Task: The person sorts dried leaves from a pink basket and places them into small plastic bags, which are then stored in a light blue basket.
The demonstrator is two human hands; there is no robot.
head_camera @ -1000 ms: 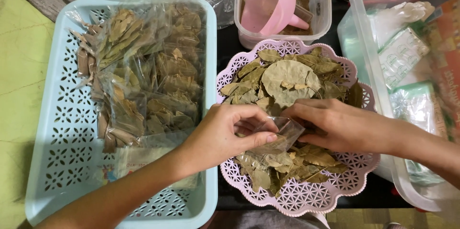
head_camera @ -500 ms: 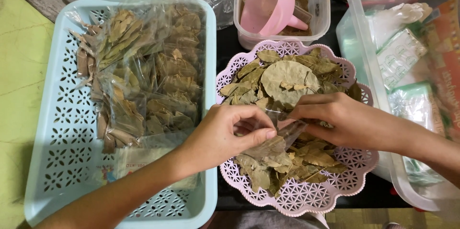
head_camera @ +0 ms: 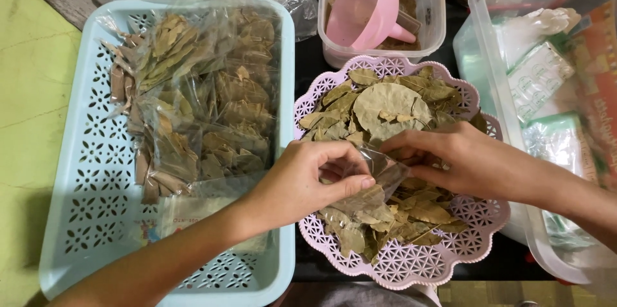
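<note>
Both hands, the left hand (head_camera: 308,181) and the right hand (head_camera: 459,159), pinch a small clear plastic bag (head_camera: 379,175) over the pink lattice plastic basket (head_camera: 411,262) of dried green-brown leaves (head_camera: 385,104), each grip closed on the bag.

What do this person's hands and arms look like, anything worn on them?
Both forearms are bare, with no sleeves in view. The left hand and right hand wear no gloves, and no rings, watch or bracelets show. The fingers have short, unpainted nails.
</note>
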